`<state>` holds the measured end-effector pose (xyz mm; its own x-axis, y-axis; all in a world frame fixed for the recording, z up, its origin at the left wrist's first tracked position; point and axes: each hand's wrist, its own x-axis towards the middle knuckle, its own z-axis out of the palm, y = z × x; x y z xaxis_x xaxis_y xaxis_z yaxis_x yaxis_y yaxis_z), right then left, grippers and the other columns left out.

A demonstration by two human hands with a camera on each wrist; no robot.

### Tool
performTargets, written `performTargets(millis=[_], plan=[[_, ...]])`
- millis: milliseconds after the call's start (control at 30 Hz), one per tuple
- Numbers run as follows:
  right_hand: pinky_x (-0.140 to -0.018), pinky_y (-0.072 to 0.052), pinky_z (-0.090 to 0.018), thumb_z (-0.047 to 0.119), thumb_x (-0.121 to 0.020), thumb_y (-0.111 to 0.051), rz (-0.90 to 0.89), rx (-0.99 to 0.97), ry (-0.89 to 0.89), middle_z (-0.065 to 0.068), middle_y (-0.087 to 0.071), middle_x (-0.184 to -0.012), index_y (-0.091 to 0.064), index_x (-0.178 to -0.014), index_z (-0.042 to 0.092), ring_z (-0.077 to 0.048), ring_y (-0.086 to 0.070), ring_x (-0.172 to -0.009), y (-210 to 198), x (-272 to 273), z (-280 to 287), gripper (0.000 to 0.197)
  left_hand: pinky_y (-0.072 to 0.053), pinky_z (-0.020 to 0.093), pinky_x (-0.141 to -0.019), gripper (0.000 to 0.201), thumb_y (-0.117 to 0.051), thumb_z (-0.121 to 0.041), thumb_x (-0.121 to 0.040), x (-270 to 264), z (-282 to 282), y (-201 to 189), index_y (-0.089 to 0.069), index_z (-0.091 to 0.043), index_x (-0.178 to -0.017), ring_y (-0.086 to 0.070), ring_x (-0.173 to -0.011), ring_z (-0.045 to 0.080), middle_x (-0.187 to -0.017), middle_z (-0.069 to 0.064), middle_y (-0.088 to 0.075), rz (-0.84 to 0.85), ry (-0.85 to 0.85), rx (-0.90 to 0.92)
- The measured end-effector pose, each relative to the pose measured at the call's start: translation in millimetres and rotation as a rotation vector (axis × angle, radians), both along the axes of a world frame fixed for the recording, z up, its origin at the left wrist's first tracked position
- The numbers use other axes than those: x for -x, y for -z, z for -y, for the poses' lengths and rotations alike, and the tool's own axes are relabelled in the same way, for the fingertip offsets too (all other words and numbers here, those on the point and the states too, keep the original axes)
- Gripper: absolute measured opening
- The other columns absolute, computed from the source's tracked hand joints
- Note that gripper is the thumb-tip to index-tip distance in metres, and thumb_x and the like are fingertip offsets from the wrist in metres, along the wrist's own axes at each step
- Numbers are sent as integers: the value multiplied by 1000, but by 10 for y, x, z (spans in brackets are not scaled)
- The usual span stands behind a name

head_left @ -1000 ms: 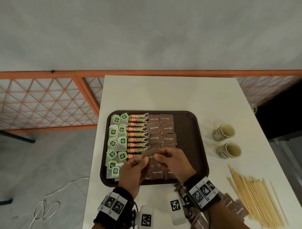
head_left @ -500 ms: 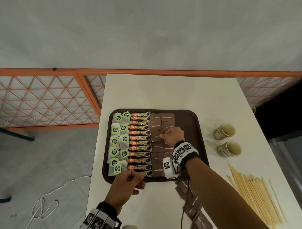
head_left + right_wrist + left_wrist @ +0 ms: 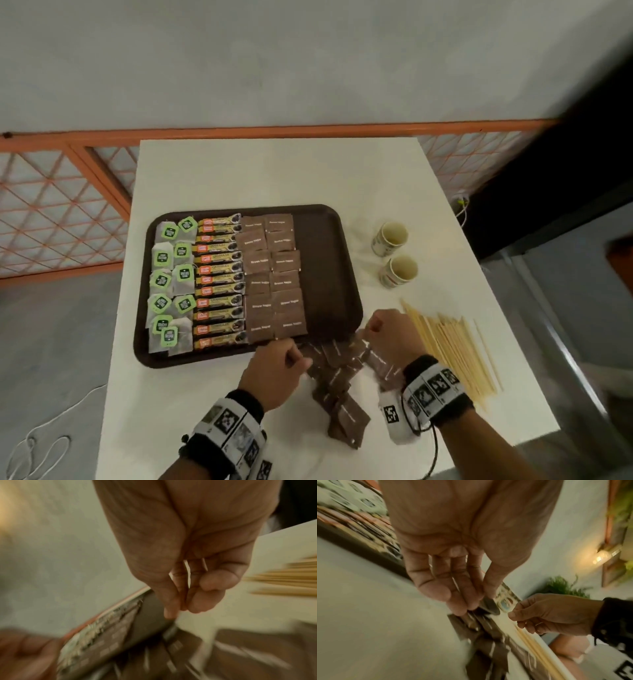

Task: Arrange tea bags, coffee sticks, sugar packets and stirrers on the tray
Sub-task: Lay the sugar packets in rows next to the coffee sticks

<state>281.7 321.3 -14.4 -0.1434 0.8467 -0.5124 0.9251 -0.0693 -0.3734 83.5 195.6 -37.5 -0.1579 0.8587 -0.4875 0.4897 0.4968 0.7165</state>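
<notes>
The brown tray point(image 3: 329, 260) holds green-tagged tea bags point(image 3: 169, 274) on the left, coffee sticks point(image 3: 219, 281) in the middle and two columns of brown sugar packets point(image 3: 274, 277). Its right strip is bare. Loose sugar packets point(image 3: 339, 373) lie piled on the table in front of the tray's near right corner. My left hand point(image 3: 301, 358) is at the pile's left edge, and its thumb and fingertips point(image 3: 462, 609) pinch a packet there. My right hand point(image 3: 368, 330) hovers over the pile's right side, fingers curled, thumb on forefinger, with nothing visible in it point(image 3: 178, 609). Wooden stirrers point(image 3: 452, 349) lie right of it.
Two paper cups point(image 3: 390, 238) point(image 3: 399, 270) stand on the white table point(image 3: 274, 171) right of the tray. The table's right edge runs just past the stirrers. An orange lattice fence point(image 3: 51, 212) stands behind and to the left.
My right hand drew back from the middle of the sugar columns to the loose pile in front of the tray. My left hand moved right from the tray's front edge to the same pile.
</notes>
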Motion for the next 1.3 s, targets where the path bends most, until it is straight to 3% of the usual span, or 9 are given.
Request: performTargets(millis=[100,267,367,500,700,867,1000,1233,1300], plan=[[-75,-54,-32,38,-86,-66,19,16,15,4,-64,-93,-65,-90,23,-15,-61,-83,186,-226,225,15,-53,37,-80,23,-61,-46,-86,-253,-58,121,-56,-25,-82,-62,-84,17,-83,-8,-65,-156,-50,112],[-91,-50,-41,58,-82,-63,-21,28,12,0,-49,-118,-51,-123,22,-22,-54,-108,329,-81,251,56,-48,35,-80,15,-56,-47,-91,-418,-76,57,-53,-33,-94,-60,-94,19,-101,-5,-64,-246,-191,118],[-93,-49,-46,63,-76,-66,-9,37,-10,-2,-45,-123,-45,-127,20,-25,-46,-117,392,56,266,70,-49,38,-89,25,-47,-45,-96,-482,-4,46,-56,-37,-118,-59,-105,19,-118,-6,-60,-318,-90,77],[-93,-50,-44,55,-78,-69,-25,-24,8,-2,-47,-121,-46,-124,20,-24,-46,-115,476,107,347,63,-44,42,-96,41,-37,-46,-100,-576,58,30,-38,-44,-141,-54,-116,24,-132,-2,-43,-365,66,141],[-91,-51,-38,40,-83,-70,-40,60,-85,-1,-51,-114,-47,-118,20,-20,-54,-104,528,50,501,47,-46,45,-97,34,-43,-47,-98,-567,231,45,-48,-43,-132,-52,-111,21,-114,-6,-36,-325,84,160],[-87,-55,-40,48,-83,-67,0,21,-155,-1,-45,-114,-43,-118,22,-22,-56,-102,544,87,660,50,-47,40,-93,47,-56,-46,-92,-531,308,70,-39,-35,-134,-54,-116,19,-134,-7,-34,-264,-107,115],[-86,-54,-36,42,-81,-73,38,37,-183,-2,-44,-118,-39,-124,20,-24,-57,-106,511,96,680,58,-48,36,-91,51,-60,-43,-90,-513,233,126,-37,-29,-134,-52,-118,17,-135,-6,-39,-307,-92,101],[-87,-50,-31,24,-93,-60,-143,99,-202,1,-61,-100,-60,-94,22,-15,-60,-93,381,174,503,3,-48,36,-95,36,-60,-30,-91,-454,94,161,-52,-22,-126,-55,-115,22,-127,2,-55,-266,-134,178],[-79,-44,-28,27,-97,-55,-160,77,-218,-2,-57,-97,-60,-93,17,-16,-55,-88,281,103,391,12,-49,32,-86,18,-59,-28,-92,-345,82,144,-59,-21,-108,-59,-100,20,-118,4,-60,-221,-187,145]])
